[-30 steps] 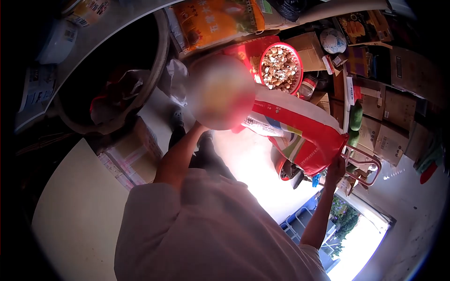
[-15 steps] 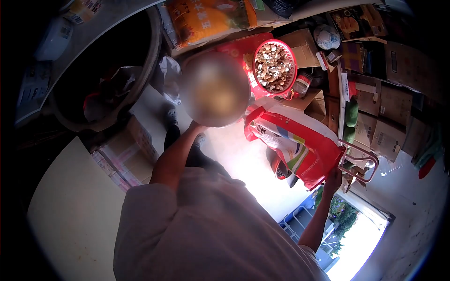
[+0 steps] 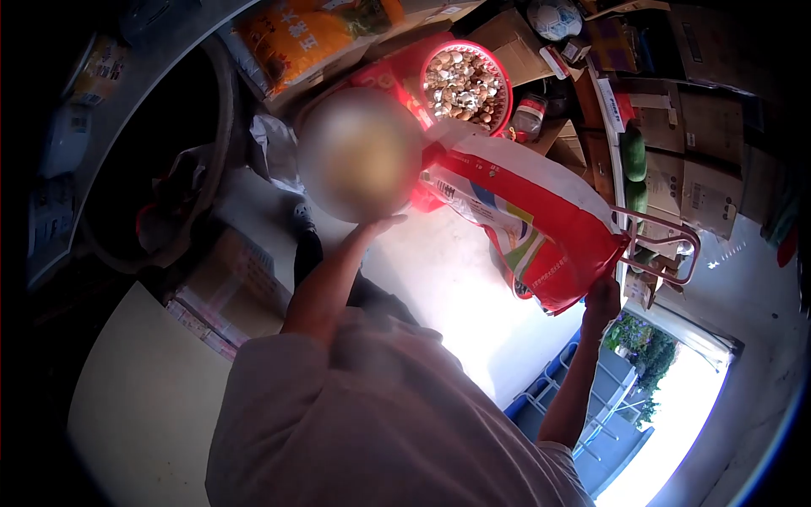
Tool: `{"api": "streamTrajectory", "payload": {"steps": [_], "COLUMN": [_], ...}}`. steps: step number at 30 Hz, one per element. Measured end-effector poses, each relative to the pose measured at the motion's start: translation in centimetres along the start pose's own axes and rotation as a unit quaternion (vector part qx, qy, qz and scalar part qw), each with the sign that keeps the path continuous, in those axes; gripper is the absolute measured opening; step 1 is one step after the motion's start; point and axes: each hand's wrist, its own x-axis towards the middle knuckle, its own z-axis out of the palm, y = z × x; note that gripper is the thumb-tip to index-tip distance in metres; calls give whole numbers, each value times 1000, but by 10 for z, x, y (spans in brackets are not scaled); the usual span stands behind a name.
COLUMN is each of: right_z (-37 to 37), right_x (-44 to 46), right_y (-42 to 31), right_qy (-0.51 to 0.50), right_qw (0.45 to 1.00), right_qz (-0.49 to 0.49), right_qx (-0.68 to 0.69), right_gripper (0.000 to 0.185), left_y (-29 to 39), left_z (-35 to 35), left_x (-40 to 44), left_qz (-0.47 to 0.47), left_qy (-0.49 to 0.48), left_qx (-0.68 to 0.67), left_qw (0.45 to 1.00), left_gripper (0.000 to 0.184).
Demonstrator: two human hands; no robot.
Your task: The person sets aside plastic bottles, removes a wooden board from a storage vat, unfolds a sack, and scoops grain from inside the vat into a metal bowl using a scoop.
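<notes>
My left hand is at the lower edge of a round object, whose blurred surface shows a yellowish middle; some of its fingers show below the rim and the rest are hidden. A large red and white printed bag stretches from beside that object to my right hand. The fingers of my right hand are closed on the bag's lower right corner. The bag's other end overlaps the right side of the round object, and its opening cannot be made out.
Behind the bag stands a red basket of brownish and white pieces. An orange sack lies at the upper left, near a big dark round vat. Green gourds, cartons and a metal frame are at the right.
The bag's far end has risen and now overlaps the round object's right side. More of my left hand's fingers show below the object. The surroundings have shifted in view.
</notes>
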Motion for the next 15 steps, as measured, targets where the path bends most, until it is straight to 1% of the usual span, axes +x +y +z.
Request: {"api": "streamTrajectory", "payload": {"steps": [2,3,5,6,7,8,10,12,13,14,15], "right_z": [4,8,17,22,26,32,47,57,62,65,63], "right_x": [-3,-5,-6,-6,-6,-4,3,12,18,23,29], "right_y": [-14,-18,-22,-24,-25,-24,-20,-2,3,11,29], "right_qy": [-24,-26,-27,-29,-24,-14,6,29,40,52,43], "right_qw": [1000,999,999,999,999,999,999,999,999,998,998], "right_qz": [0,-18,-15,-14,9,-9,-44,-31,-25,-18,29], "right_qx": [5,6,31,43,32,30,26,16,11,5,25], "right_gripper": [13,12,12,12,14,14,15,17,18,18,21], "left_y": [10,6,1,1,-1,-4,-14,-49,-53,-43,-33], "left_z": [8,9,8,3,-5,-10,-22,-33,-42,-54,-67], "left_x": [3,18,22,32,37,38,46,71,77,70,60], "left_qz": [-85,-90,-48,-62,-52,-34,14,26,44,25,38], "left_qy": [11,22,45,78,77,111,116,145,168,183,193], "left_qx": [-181,-208,-285,-327,-366,-378,-417,-411,-423,-425,-361], "left_qw": [980,974,956,940,926,919,901,900,889,886,912], "left_gripper": [95,89,71,65,52,43,32,26,24,26,26]}}
